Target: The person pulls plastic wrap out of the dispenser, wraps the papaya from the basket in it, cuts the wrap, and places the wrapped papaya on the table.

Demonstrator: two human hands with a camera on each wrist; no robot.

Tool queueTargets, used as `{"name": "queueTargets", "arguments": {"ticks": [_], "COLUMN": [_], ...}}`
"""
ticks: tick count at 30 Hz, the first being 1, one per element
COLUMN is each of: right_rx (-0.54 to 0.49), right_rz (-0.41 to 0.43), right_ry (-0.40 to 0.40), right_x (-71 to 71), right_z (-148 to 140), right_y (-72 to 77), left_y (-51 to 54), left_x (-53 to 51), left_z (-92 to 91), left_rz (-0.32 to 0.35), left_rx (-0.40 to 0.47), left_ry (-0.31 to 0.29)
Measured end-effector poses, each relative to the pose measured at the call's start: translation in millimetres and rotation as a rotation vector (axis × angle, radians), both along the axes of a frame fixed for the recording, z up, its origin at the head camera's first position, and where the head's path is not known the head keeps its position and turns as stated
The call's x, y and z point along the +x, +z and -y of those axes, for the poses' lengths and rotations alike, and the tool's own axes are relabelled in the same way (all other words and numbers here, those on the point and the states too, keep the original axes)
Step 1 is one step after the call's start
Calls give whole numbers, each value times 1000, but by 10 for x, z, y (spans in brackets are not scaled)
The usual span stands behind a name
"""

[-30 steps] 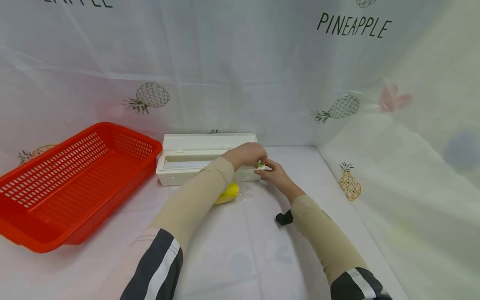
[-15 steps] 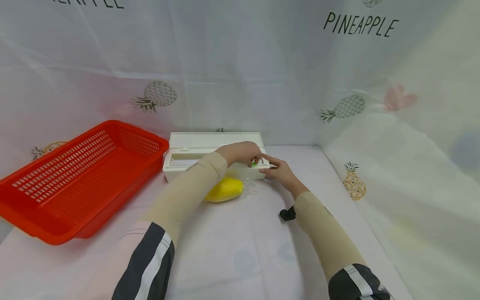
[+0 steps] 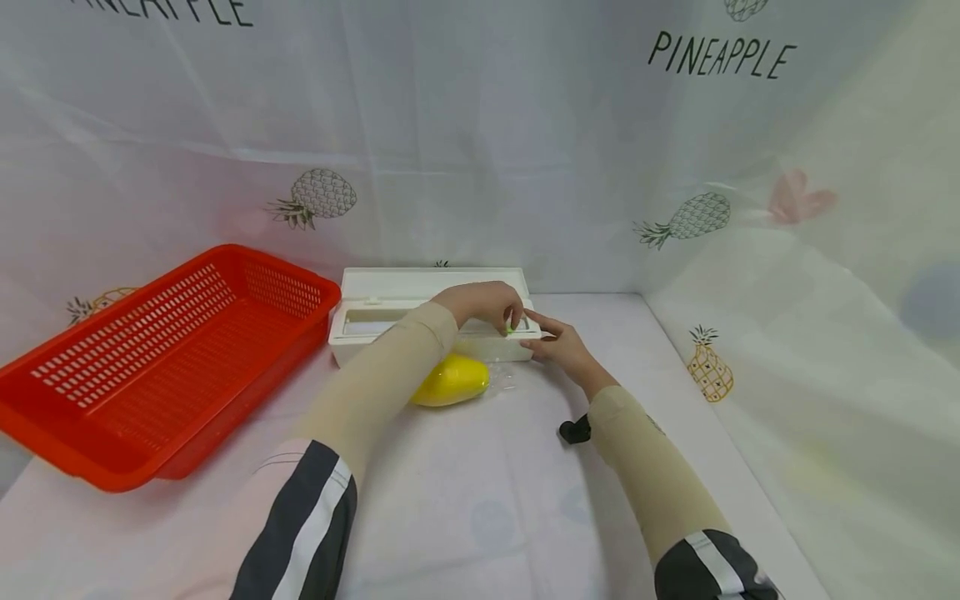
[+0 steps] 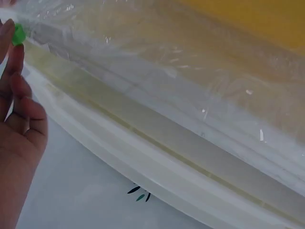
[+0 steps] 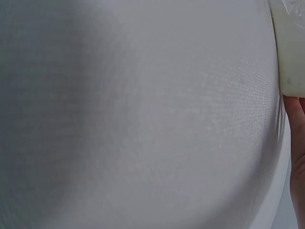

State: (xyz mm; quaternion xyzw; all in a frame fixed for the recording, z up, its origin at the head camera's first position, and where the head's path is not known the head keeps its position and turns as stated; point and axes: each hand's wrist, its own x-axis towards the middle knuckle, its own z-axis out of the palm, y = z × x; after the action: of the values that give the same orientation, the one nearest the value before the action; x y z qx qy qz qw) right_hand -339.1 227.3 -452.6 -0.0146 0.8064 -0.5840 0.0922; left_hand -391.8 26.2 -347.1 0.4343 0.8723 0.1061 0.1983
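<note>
The white cling-film dispenser [image 3: 427,350] sits at the middle of the frame, near the back of the cloth-covered desk [image 3: 450,500], its lid [image 3: 435,281] raised. At its right end the left hand [image 3: 489,305] pinches a small green slider [image 4: 18,34], mostly hidden by the fingers from above but plain at the upper left of the left-wrist view. The right hand [image 3: 561,348] grips the dispenser's right corner between thumb and forefinger; its other fingers I can't make out. Just in front, a yellow object [image 3: 456,381] lies under clear film [image 3: 501,379], partly hidden by the left sleeve [image 3: 375,375]. A red basket [image 3: 187,375], cut off by the left edge, stands beside.
</note>
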Motion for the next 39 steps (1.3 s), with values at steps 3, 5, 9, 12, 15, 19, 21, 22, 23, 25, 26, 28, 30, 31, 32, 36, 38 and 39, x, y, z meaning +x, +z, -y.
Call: {"name": "queueTargets", "arguments": {"ticks": [3,5,9,12,15,19,21,22,23,25,26,28,30,31,32,36,38,39], "right_rx": [-5,-8,-1,29,98,241,292,311,326,341,348,359,358,357,355,345,352,355], "right_rz": [-2,-5,-17,-30,-57,-97,-113,-121,-131,-148,-158,-182,-201,-210,-222,-241,-242,-243], "right_ry": [11,20,52,77,83,58,33,21,7,-13,-18,-16,-3,3,8,19,24,27], "right_x": [5,4,7,25,48,59,56,51,45,34,26,13,8,8,8,2,-4,-6], "right_z": [-4,-8,-22,-14,50,191,249,270,282,288,278,245,209,191,176,152,148,146], "right_y": [-1,-2,10,33,65,98,103,100,95,85,72,48,38,35,33,47,46,46], "left_y": [10,6,-19,-40,-49,-44,-39,-36,-34,-26,-25,-29,-37,-43,-52,-69,-74,-72], "left_x": [-20,-31,-48,-53,-50,-42,-38,-37,-35,-30,-31,-31,-36,-40,-47,-56,-48,-41], "left_z": [5,7,10,13,22,24,16,10,4,-9,-14,-22,-24,-24,-26,-17,-10,-6], "left_rz": [52,72,70,72,79,70,59,52,47,42,44,49,55,57,55,27,13,6], "left_rx": [15,19,21,25,34,46,49,50,51,55,57,63,67,68,66,42,27,20], "left_ry": [19,19,12,23,37,37,25,20,17,17,18,22,19,15,7,-19,-30,-34]}}
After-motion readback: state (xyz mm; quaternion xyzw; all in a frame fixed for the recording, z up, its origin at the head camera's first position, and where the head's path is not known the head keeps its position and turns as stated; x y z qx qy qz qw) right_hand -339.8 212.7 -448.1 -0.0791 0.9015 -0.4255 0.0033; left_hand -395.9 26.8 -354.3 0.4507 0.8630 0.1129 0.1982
